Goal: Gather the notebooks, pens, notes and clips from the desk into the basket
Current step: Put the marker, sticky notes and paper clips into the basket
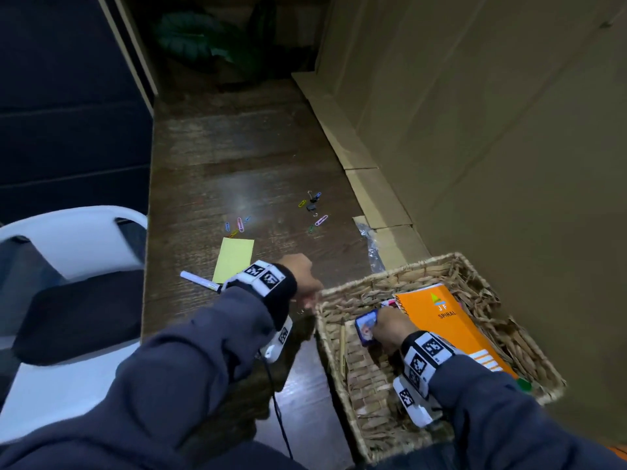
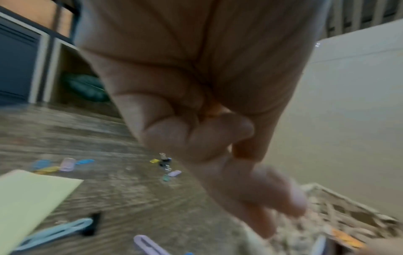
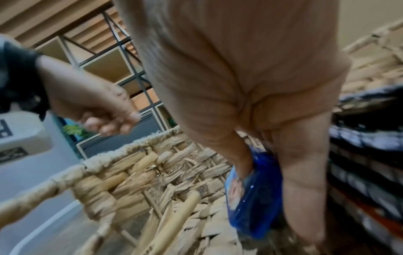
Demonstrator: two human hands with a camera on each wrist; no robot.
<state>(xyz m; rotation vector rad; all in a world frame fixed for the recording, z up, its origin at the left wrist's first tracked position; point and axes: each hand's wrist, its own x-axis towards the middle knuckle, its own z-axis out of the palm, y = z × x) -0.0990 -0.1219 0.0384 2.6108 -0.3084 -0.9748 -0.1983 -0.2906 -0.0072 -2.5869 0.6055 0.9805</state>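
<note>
A woven basket (image 1: 373,273) (image 3: 130,150) stands at the desk's near right. An orange spiral notebook (image 1: 448,327) and a wooden pencil (image 1: 342,347) (image 3: 174,220) lie in it. My right hand (image 1: 390,329) (image 3: 261,138) is inside the basket and grips a small blue notebook (image 1: 365,325) (image 3: 259,198). My left hand (image 1: 302,279) (image 2: 196,138) (image 3: 98,110) hovers at the basket's left rim with fingers curled; what it holds is hidden. Yellow notes (image 1: 234,256) (image 2: 32,198), a white pen (image 1: 198,280) and coloured paper clips (image 1: 237,225) (image 2: 63,163) lie on the desk.
More clips and binder clips (image 1: 314,206) (image 2: 166,165) lie farther back. A crumpled clear wrapper (image 1: 371,245) sits behind the basket. A cardboard wall (image 1: 475,130) bounds the desk's right side. A white chair with a black cushion (image 1: 74,300) stands to the left.
</note>
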